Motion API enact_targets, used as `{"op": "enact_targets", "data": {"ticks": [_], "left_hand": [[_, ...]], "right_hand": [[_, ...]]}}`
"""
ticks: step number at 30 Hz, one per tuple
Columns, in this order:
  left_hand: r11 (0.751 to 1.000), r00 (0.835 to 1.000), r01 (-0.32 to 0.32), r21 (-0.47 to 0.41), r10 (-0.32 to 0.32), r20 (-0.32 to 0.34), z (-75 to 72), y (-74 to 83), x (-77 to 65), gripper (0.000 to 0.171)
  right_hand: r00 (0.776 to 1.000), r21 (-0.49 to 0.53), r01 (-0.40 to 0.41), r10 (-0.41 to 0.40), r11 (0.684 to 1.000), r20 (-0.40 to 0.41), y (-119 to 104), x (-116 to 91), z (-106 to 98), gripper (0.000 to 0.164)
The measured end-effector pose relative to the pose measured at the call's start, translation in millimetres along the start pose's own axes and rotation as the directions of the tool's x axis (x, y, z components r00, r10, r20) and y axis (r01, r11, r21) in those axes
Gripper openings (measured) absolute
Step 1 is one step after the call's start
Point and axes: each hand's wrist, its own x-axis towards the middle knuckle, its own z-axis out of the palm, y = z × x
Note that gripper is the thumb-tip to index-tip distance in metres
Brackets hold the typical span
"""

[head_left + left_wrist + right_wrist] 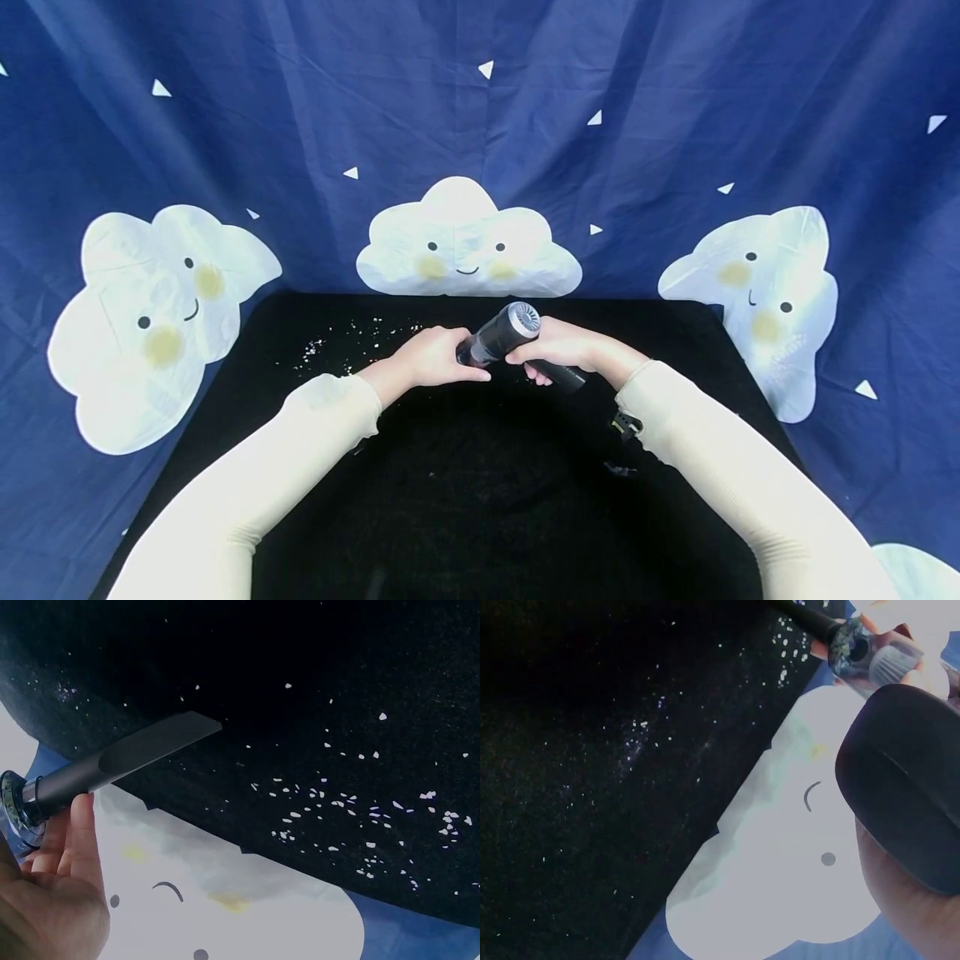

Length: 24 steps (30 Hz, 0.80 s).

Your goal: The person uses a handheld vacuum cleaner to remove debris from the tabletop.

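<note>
A black handheld vacuum cleaner (pixel 495 337) with a silver vented end is held between both hands above the black table. My right hand (pixel 566 343) grips its handle, whose dark rounded end (pixel 907 772) fills the right side of the right wrist view. At the front, my left hand (pixel 429 357) holds the vacuum around its clear dust cup (pixel 892 666). A flat, slant-cut crevice nozzle (pixel 142 757) reaches out past the left fingers in the left wrist view. White crumbs (pixel 371 845) lie scattered on the cloth beyond the nozzle's tip.
A black cloth covers the table (pixel 465 500). More white bits (pixel 309 353) are spread at its back left. A small dark item with a buckle-like end (pixel 627 425) shows beside the right cuff. Blue curtain (pixel 420 100) with white clouds hangs behind and at the sides.
</note>
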Motion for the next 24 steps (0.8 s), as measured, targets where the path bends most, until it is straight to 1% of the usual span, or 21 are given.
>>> {"op": "enact_targets", "data": {"ticks": [8,15,19,24], "left_hand": [[1.000,1.000,-0.003,0.015,0.004,-0.026,6.4,4.8,-2.3,0.064],[1.000,0.999,-0.005,0.021,0.006,-0.042,9.0,9.7,-8.6,0.061],[1.000,0.999,-0.004,0.024,0.005,-0.051,9.1,10.1,-9.5,0.063],[1.000,0.998,-0.005,0.011,0.006,-0.056,3.1,5.9,-6.1,0.066]], "right_hand": [[0.999,0.012,-0.015,0.014,1.000,0.030,1.3,-4.0,-3.8,0.032],[0.998,-0.003,-0.010,0.010,1.000,0.064,-0.4,-8.4,-4.5,0.033],[0.999,-0.008,-0.013,0.013,1.000,0.053,-0.8,-9.4,-4.1,0.032],[1.000,0.003,0.014,-0.014,1.000,0.021,-3.4,-7.3,-3.5,0.033]]}}
